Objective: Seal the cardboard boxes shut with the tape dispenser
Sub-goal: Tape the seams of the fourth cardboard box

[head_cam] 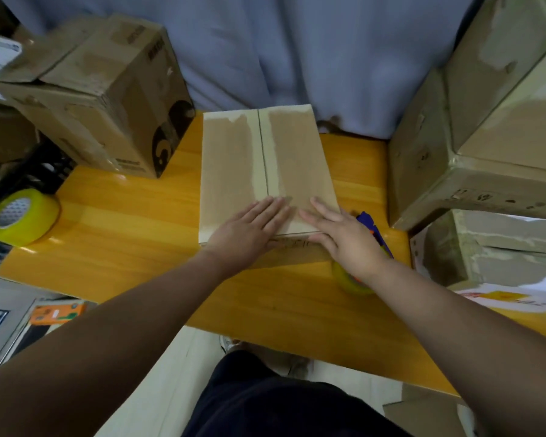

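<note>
A spare yellow tape roll [21, 216] is sitting at the table's [123, 234] left edge. The cardboard box [267, 171] is lying mid-table, its seam running away from the person. The left hand [249, 230] and right hand [344, 236] are pressing flat on its near end, fingers spread, gripping nothing. The right wrist is half hiding the tape dispenser [371, 228]. The print on the neighbouring boxes is unreadable.

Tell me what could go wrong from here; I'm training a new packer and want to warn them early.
1. Both the left hand and right hand lie flat on the box, so neither holds the tape dispenser; it sits under the right wrist and could get knocked.
2. The box's centre seam looks untaped, so the flaps may spring up once the hands lift.
</note>
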`<action>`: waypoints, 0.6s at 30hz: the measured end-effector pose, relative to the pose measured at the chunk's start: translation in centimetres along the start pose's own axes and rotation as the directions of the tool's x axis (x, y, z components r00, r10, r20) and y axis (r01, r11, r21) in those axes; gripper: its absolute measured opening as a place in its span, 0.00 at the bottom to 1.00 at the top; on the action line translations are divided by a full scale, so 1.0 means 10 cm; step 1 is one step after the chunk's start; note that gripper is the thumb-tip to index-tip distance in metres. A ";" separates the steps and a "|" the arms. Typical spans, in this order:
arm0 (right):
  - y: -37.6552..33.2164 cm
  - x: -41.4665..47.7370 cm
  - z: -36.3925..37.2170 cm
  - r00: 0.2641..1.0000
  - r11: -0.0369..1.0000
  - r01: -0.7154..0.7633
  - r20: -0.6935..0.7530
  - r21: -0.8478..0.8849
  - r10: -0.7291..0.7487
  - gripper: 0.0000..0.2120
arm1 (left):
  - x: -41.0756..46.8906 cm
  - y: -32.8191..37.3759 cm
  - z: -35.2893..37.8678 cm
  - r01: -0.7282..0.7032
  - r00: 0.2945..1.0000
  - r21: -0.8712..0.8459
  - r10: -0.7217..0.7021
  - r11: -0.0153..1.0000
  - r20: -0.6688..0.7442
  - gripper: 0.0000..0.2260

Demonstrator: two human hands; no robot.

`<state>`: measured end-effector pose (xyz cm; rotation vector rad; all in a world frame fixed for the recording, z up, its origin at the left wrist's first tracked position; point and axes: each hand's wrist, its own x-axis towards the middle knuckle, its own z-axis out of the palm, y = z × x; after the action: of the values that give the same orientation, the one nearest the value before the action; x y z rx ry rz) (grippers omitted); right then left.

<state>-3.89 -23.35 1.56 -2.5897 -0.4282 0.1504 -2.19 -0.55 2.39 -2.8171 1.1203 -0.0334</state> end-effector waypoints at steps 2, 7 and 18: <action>0.04 -0.12 -0.03 0.999 1.000 -0.024 -0.023 0.012 0.024 0.23 | 0.08 0.03 -0.01 -0.038 0.998 -0.017 0.039 0.999 0.046 0.26; 0.21 -0.30 -0.20 0.984 0.970 -0.104 -0.122 0.218 0.133 0.26 | 0.26 -0.03 0.03 -0.172 0.984 -0.059 0.169 0.983 -0.051 0.23; 0.70 -0.26 0.14 0.605 0.608 -0.794 0.127 0.013 0.786 0.32 | 0.83 -0.14 -0.02 0.007 0.999 0.057 -0.010 0.998 0.050 0.24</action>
<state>-4.72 -29.32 -3.05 -2.5105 0.7374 0.6022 4.84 -5.24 2.56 -2.7566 1.0789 0.0054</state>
